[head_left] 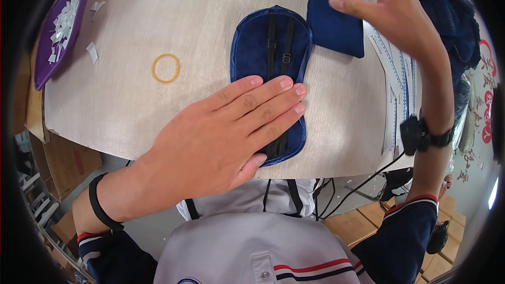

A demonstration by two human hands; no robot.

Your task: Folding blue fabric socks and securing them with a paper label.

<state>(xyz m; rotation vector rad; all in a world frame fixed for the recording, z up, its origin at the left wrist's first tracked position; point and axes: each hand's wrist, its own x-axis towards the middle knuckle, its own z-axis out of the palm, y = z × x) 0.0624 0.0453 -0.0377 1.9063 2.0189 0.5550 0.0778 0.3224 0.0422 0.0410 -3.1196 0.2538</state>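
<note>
A navy satin sleep mask (251, 47) lies on the table, its long side running away from me. Two black elastic straps (271, 47) cross it lengthwise, and a small slider (286, 59) sits on one of them. My left hand (226, 126) rests flat over its near half, fingers stretched out, hiding much of that part. To the right of the mask's far end lies a folded navy cloth piece or pouch (334, 26). Over its far right side is my right hand (384, 5), thumb apart from the fingers; the fingertips are partly cut off by the upper edge.
A yellow rubber band (165, 68) lies left of the mask. A purple tray (43, 66) of small white tags stands at the far left, with loose tags (92, 52) beside it. Printed paper strips (390, 105) and a dark blue fabric heap (442, 16) are at the right.
</note>
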